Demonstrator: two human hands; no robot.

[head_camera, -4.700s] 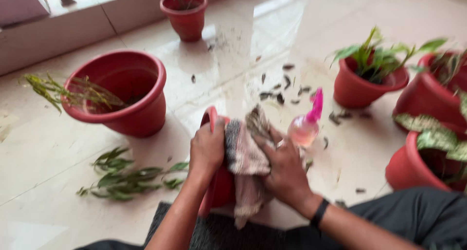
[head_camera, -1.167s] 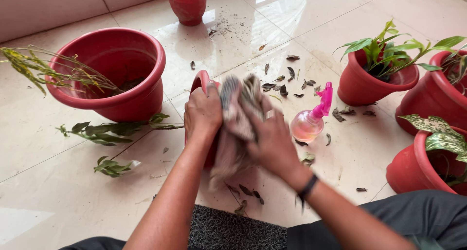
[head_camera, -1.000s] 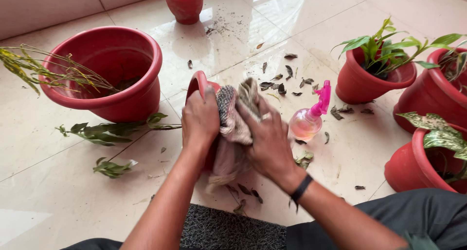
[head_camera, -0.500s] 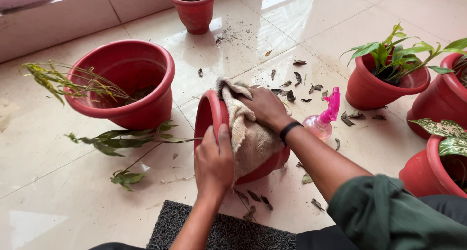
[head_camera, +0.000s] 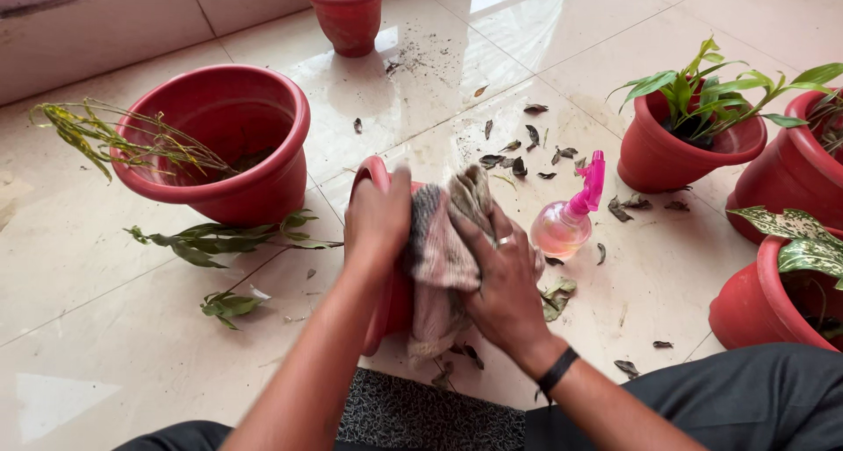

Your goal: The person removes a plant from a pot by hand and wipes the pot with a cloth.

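Observation:
A small red plastic pot lies on its side on the tiled floor in front of me. My left hand grips its rim from above. My right hand presses a worn striped cloth flat against the pot's outer wall; the cloth hangs down over most of the pot and hides it. A ring shows on my right hand and a black band on that wrist.
A pink spray bottle stands just right of my hands. A large red pot with dry stems sits at left, a smaller one at the back, planted red pots at right. Cut leafy stems and dry leaves litter the floor. A dark mat lies near me.
My right hand has slid with the cloth from the pot's far end back to its near side. My left hand has shifted from the rim's near edge to its top.

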